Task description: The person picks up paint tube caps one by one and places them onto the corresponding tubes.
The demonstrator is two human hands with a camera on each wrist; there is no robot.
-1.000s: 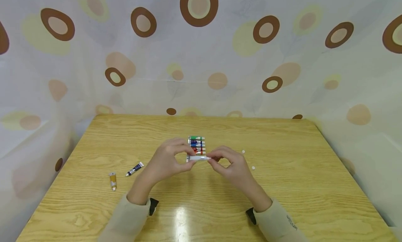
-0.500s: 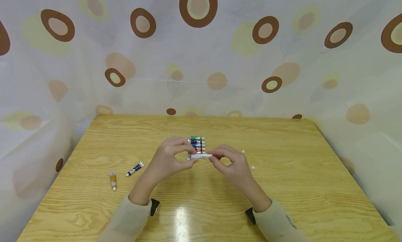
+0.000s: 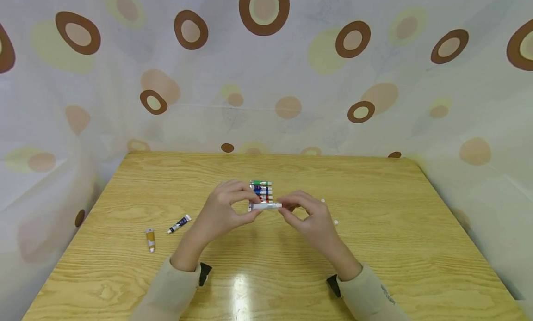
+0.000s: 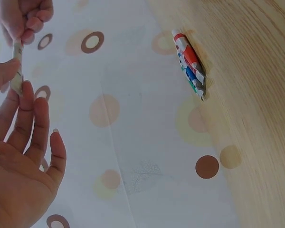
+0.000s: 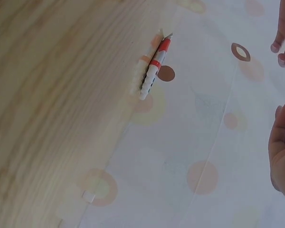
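Note:
In the head view my left hand [image 3: 225, 207] pinches a white paint tube [image 3: 263, 206] between thumb and fingers, near its flat crimped end. The tube lies level, raised over the table, its white cap [image 3: 279, 205] pointing right. My right hand [image 3: 310, 213] pinches that cap with thumb and index finger. From the left wrist view, the left hand [image 4: 26, 152] holds the tube [image 4: 17, 69] low on its body, the other fingers loosely spread. The right hand [image 5: 284, 152] shows only at the edge of its own wrist view, and the tube is hidden there.
Behind the held tube lies a row of several paint tubes [image 3: 262, 191], green, blue and red. To the left rest a dark blue tube [image 3: 179, 224] and an ochre tube [image 3: 150, 240]. Two small white caps [image 3: 336, 222] lie right of the right hand, on the wooden table [image 3: 395, 247].
Both hands have lifted the tube slightly away from the body. Its narrow tip at the right fingers now appears as a broader white cap. The tubes on the table stay put.

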